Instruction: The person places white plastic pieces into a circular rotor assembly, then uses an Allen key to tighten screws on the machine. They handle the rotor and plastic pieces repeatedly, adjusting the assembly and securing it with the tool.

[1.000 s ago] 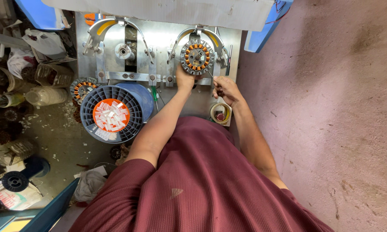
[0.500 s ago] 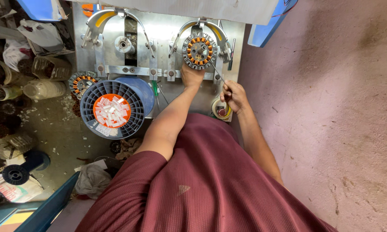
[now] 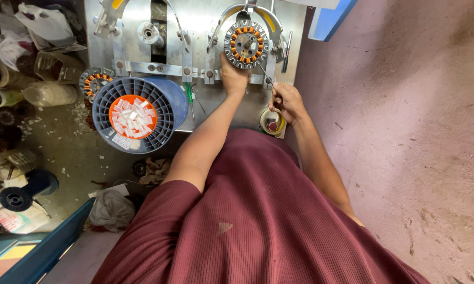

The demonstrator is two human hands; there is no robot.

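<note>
From the head camera I see my left hand [image 3: 232,78] pressed on the lower rim of the round grey metal stator with orange copper windings [image 3: 246,44], which sits in the steel fixture [image 3: 195,31] on the worktop, while my right hand [image 3: 287,101] is clenched around a thin metal pick [image 3: 265,75] aimed at it. I judge the stator heavy and stiff but its windings delicate, so it is best held by the outer steel rim.

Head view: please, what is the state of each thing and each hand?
Stator core: mounted upright on the metal fixture.
Left hand: touching the stator's lower edge.
Right hand: closed on a thin metal tool.
Tape roll: lying flat.
Grey spool: lying flat, holding white slips.
</note>
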